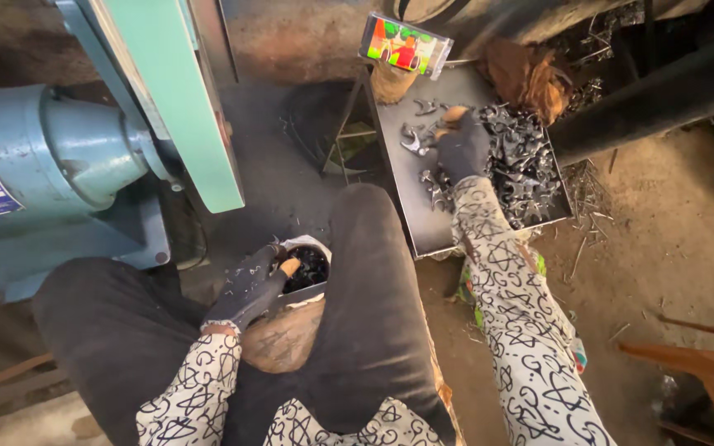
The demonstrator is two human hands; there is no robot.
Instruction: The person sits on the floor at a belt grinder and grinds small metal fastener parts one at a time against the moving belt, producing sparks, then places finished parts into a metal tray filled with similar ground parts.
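My right hand point(461, 146), in a dark worn glove with a bare fingertip showing, reaches onto a flat metal tray point(423, 225) and rests among several small grey metal parts point(522, 169) piled on it. Whether its fingers close on a part I cannot tell. My left hand point(251, 285), also gloved, sits low between my knees at the rim of a small container point(311, 266) filled with dark pieces, its fingers bent at the edge. Both sleeves are white with a black pattern.
A blue-green machine with a motor point(68, 165) and an upright guard point(167, 99) stands at the left. A phone with a lit screen point(405, 43) leans at the tray's far end. Metal scraps lie at the right; a wooden piece point(696, 363) is at lower right.
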